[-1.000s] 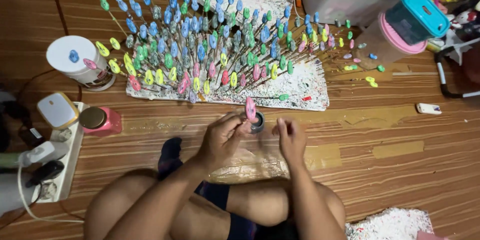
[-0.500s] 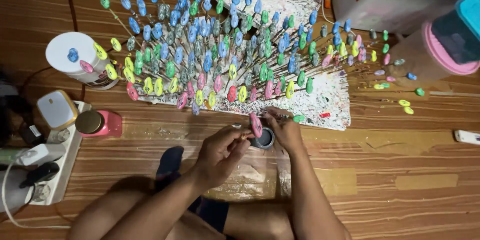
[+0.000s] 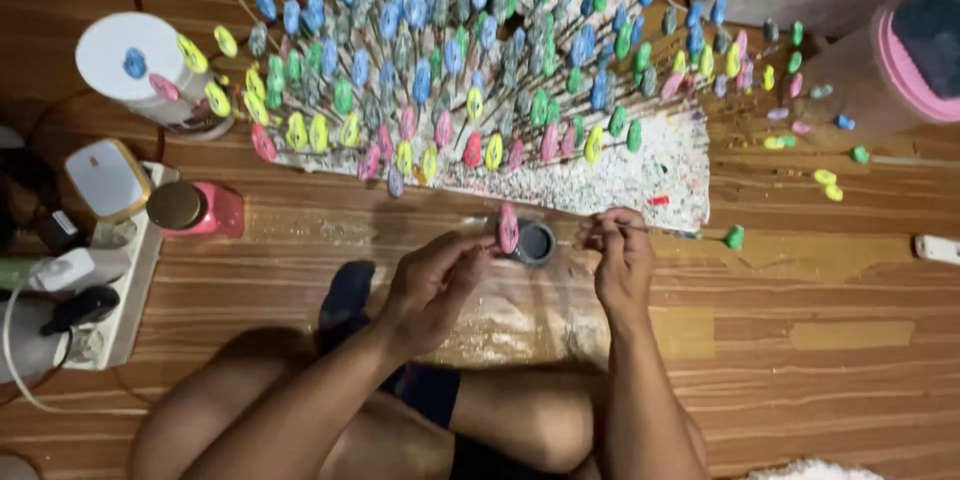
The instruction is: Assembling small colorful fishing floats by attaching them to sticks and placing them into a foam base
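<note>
— Since half a second ago the view has drawn closer, and the right hand (image 3: 622,265) has shifted a little rightward along its stick; the left hand (image 3: 432,285) has barely moved.

— What surface is this?

— Brown striped wooden floor (image 3: 830,340), lit warmly, with a person's bare folded legs at the bottom of the frame. A white paint-speckled slab (image 3: 640,165) lies across the upper middle, bristling with thin sticks topped by small painted ovals in blue, green, yellow and pink; too many to count.

— Containers?

— One small dark round pot (image 3: 536,241) sits on the floor between the two hands; its contents look dark, I cannot tell more. One white cylindrical tub (image 3: 140,65) at the upper left has a blue and a pink oval lying on its lid. One pink jar with a gold lid (image 3: 192,208) stands beside a white power strip (image 3: 95,290) at the left edge.

— And the grips?

— Left fingers are closed on a stick carrying one pink oval piece (image 3: 508,227), held just beside the pot. Right fingers pinch one thin stick with a green oval tip (image 3: 734,237), which points right, low over the floor. A few loose ovals lie at the upper right.
</note>
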